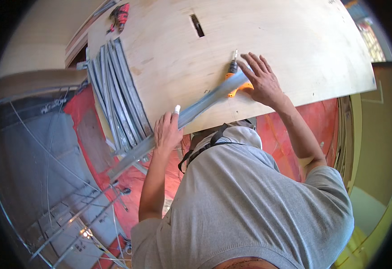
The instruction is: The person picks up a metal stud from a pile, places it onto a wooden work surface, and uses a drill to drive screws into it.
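My left hand is closed around a long grey metal channel, and a white covering wraps one fingertip. The channel slants across the near edge of the plywood-like board, with its lower left end sticking out past that edge. Beside the channel's upper right end, my right hand has its fingers stretched apart and does not grip it. An orange cordless drill with a bit fitted lies under the channel and partly behind my right fingers.
Several metal channels lie bundled along the board's left side. A red and black drill rests at the far left. The board has a rectangular slot. Red sheeting covers the floor; metal scaffold bars stand lower left.
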`<state>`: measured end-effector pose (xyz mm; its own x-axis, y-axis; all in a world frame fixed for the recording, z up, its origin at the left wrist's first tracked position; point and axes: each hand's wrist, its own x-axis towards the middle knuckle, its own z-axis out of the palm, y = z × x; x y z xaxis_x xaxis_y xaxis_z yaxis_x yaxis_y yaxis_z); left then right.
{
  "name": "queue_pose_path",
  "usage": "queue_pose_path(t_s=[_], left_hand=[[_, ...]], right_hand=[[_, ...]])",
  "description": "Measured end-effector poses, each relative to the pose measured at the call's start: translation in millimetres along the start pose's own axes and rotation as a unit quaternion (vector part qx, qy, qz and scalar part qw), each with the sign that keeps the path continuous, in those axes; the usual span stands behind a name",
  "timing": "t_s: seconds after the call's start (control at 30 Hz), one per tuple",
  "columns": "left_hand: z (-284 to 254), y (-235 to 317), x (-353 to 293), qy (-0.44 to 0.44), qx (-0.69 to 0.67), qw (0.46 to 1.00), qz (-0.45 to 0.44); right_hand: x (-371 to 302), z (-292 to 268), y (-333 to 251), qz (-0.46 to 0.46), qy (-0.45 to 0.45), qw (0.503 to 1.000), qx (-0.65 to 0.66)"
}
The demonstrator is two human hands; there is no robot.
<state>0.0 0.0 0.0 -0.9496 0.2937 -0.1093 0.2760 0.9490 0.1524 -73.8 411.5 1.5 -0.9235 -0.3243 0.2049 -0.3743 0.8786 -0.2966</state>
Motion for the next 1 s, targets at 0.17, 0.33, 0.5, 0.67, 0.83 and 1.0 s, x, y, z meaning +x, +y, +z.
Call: queue_pose_path(t_s=[0.17, 0.33, 0.5, 0.67, 0.83, 1.0], left_hand=[[2, 3, 39, -0.031, 0.011, 0.974, 0.226], [26, -20, 59, -0.073, -0.005, 0.935, 0.346], [43, -47, 73, -0.14, -0.051, 0.907, 0.395], [77, -96, 105, -0.025, -0.063, 0.934, 0.35], [116, -150, 152, 0.066, -0.057, 0.94, 0.329], [163, -198, 180, 0.079, 0.038, 0.972, 0.216]], right_hand=[[-98, 15, 27, 0.041, -0.211, 0.976, 0.041], [-185, 64, -27, 0.152, -0.286, 0.941, 0.094], [-240, 106, -97, 0.269, -0.267, 0.917, 0.121], [-280, 118, -168, 0.363, -0.271, 0.884, 0.116], [-321, 139, -217, 0.436, -0.287, 0.845, 0.118], [-327, 151, -245, 0.455, -0.266, 0.842, 0.119]])
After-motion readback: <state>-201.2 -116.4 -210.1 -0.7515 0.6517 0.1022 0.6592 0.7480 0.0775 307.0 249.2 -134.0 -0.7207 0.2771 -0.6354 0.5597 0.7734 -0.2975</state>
